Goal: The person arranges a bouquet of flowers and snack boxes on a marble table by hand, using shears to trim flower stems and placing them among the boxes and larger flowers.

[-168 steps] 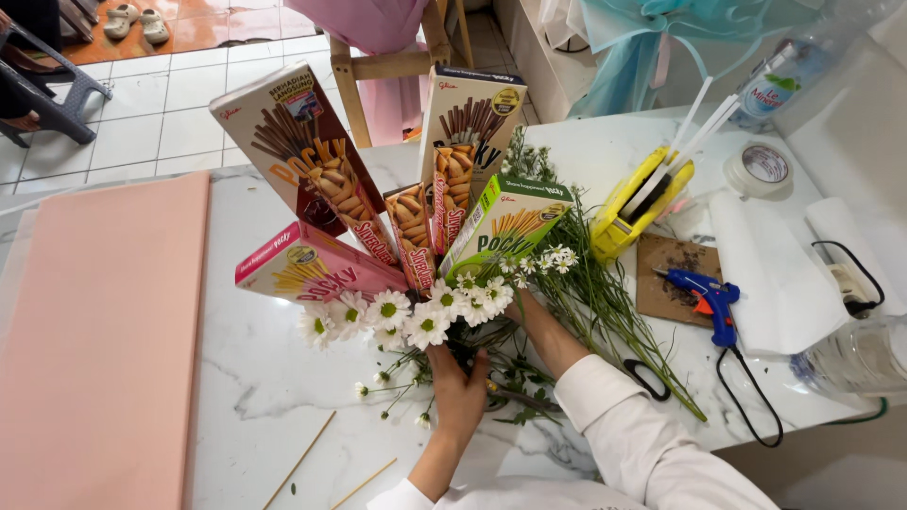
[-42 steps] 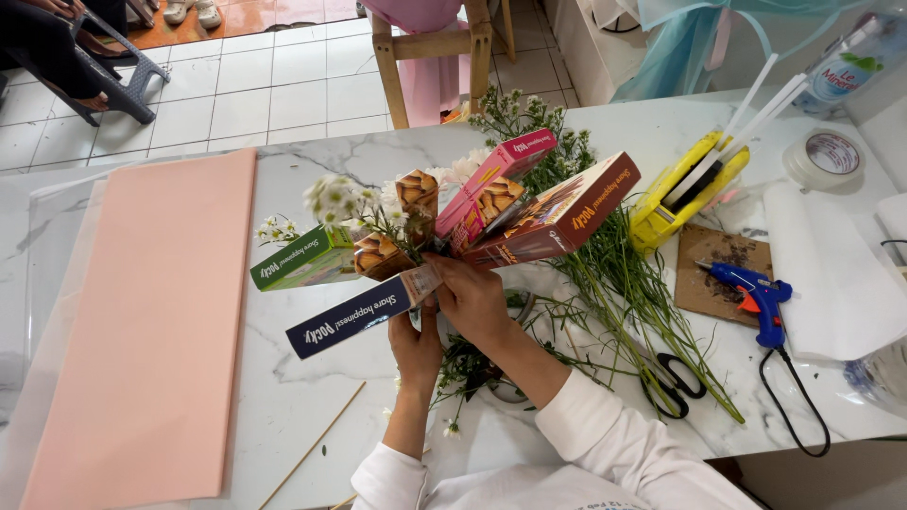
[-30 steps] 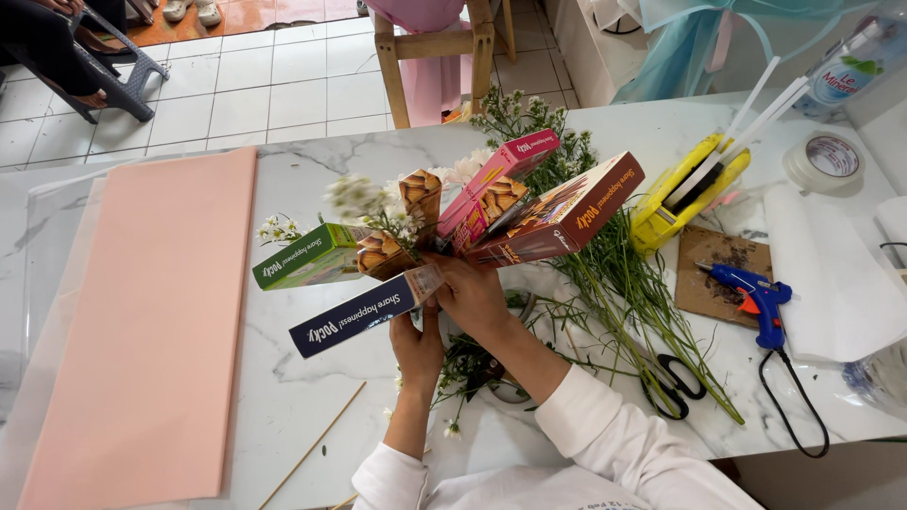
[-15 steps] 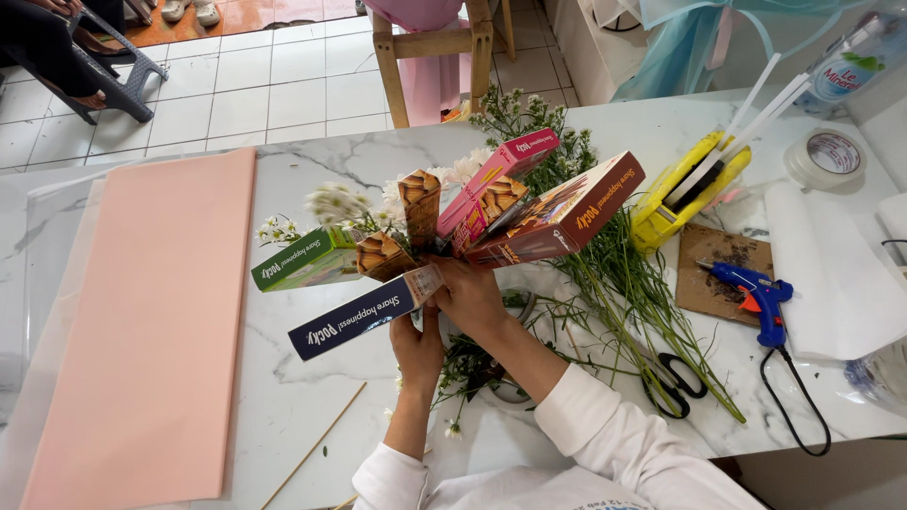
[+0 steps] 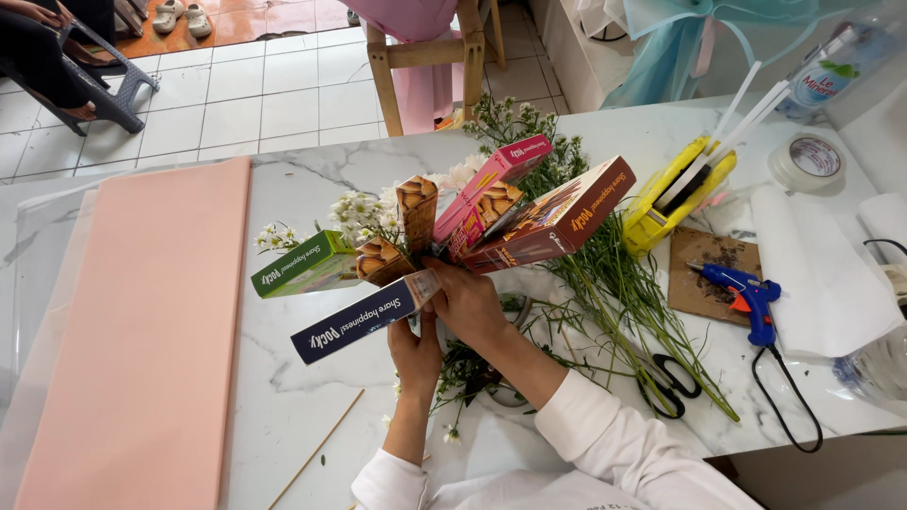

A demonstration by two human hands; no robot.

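I have my left hand [image 5: 416,348] gripping the stems under the snack-box bouquet [image 5: 444,236] and my right hand [image 5: 470,300] closed on its underside, holding it tilted above the marble counter [image 5: 312,189], between the pink paper sheet [image 5: 142,340] and the loose green stems [image 5: 624,293].

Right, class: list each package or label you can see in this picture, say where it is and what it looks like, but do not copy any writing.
Green box: leftmost of the fan, long, lying level.
Dark blue box: lowest, above the left hand, white ends.
Pink box: centre top, slanted.
Brown box: right of the fan, by the right hand.
Bottle label: top right, white and green.
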